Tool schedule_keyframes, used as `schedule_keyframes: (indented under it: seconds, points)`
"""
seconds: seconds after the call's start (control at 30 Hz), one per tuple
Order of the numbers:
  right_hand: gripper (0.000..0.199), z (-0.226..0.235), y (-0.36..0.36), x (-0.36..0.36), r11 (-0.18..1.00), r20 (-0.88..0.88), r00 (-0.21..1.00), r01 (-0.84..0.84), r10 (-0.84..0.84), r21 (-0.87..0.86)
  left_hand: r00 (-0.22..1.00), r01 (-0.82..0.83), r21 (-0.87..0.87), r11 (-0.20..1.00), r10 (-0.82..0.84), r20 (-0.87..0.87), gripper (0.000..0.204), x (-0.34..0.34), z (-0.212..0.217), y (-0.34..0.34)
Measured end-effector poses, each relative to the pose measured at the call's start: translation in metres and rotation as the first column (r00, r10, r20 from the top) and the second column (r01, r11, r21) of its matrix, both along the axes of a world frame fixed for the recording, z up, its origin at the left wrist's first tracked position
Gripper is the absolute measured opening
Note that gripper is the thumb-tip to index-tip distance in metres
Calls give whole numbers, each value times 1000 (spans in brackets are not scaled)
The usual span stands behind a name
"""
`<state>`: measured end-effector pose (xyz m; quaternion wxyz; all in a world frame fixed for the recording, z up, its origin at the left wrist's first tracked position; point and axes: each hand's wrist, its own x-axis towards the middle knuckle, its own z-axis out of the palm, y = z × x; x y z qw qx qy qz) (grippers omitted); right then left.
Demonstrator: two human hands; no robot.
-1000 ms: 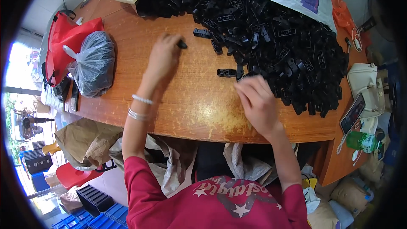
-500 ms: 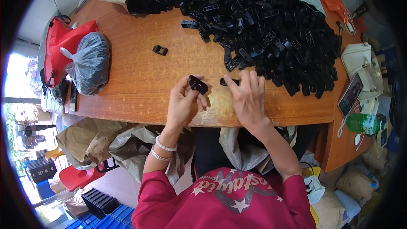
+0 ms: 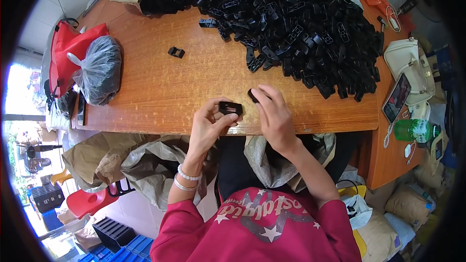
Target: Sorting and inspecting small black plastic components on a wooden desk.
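My left hand (image 3: pixel 209 123) pinches a black plastic part (image 3: pixel 230 108) with a rectangular opening, just over the table's front edge. To its right, my right hand (image 3: pixel 274 119) grips a second, smaller black plastic part (image 3: pixel 253 95) between thumb and fingers, which partly cover it. The two parts are apart. Farther back, a large heap of black plastic parts (image 3: pixel 291 34) spreads over the wooden table (image 3: pixel 160 97). One single black part (image 3: pixel 176 52) lies alone, left of the heap.
A tied clear bag of dark contents (image 3: pixel 103 70) and a red bag (image 3: pixel 77 43) stand at the left. Toward the right edge are a phone (image 3: pixel 397 98), a cream handbag (image 3: pixel 410 68) and a green bottle (image 3: pixel 415 131). Sacks (image 3: pixel 150 165) hang below the front edge.
My right hand has lifted a small black part off the table and drawn it nearer. My left hand has turned its part so the opening shows.
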<state>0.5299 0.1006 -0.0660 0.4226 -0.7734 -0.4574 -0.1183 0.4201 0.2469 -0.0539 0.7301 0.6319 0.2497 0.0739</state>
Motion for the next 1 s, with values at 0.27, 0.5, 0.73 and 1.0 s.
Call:
schedule_keyframes:
  seconds: [0.27, 0.5, 0.73, 1.0]
  points:
    - [19, 5, -16, -12, 943, -322, 911, -165, 259, 289, 979, 183, -158, 970, -166, 116, 31, -2, 7, -11]
    - [33, 11, -18, -20, 959, -606, 764, -60, 222, 276, 949, 86, 391, 916, -195, 249, 30, -3, 17, -29]
    - [19, 23, -29, -12, 961, -431, 890, -25, 146, 274, 951, 92, 558, 825, -239, 197, 29, 11, 27, -26]
    - [20, 30, -23, 36, 963, -344, 933, -183, 107, -196, 995, 2, 983, -185, 103, 17, 30, 52, -16, 141]
